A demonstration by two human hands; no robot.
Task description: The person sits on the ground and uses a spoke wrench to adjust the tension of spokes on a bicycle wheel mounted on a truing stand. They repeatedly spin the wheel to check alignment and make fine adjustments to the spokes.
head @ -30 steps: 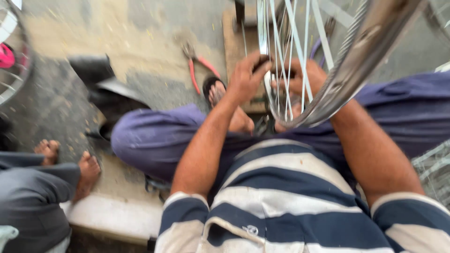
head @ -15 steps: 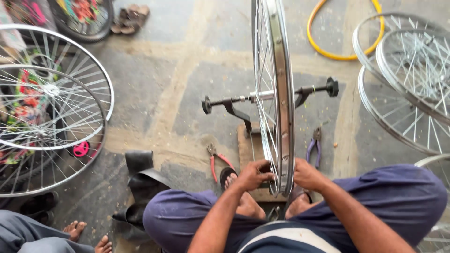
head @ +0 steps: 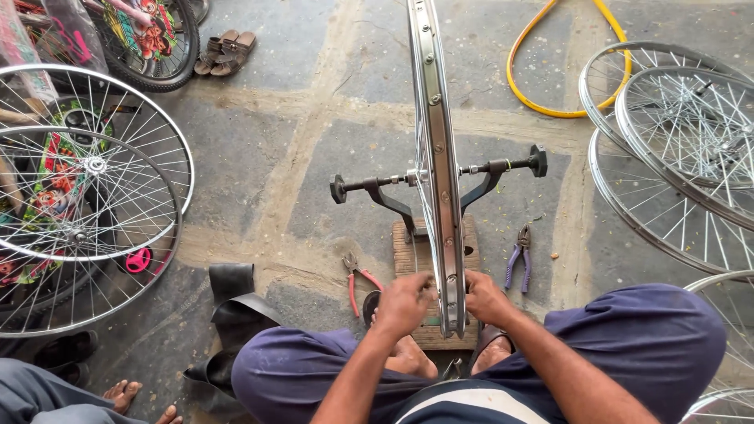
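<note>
Looks like mid wheel-truing: bike wheel rim [head: 437, 157] upright in the truing stand [head: 440, 184] on its wood block, left hand [head: 404, 302] & right hand [head: 485, 297] both closed on the rim's near edge (pliers lie idle nearby), next prob. needs a slow spin.

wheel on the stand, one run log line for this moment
wheel upright on stand | left hand and right hand at rim, either side | red pliers left, purple pliers right, on floor
</note>
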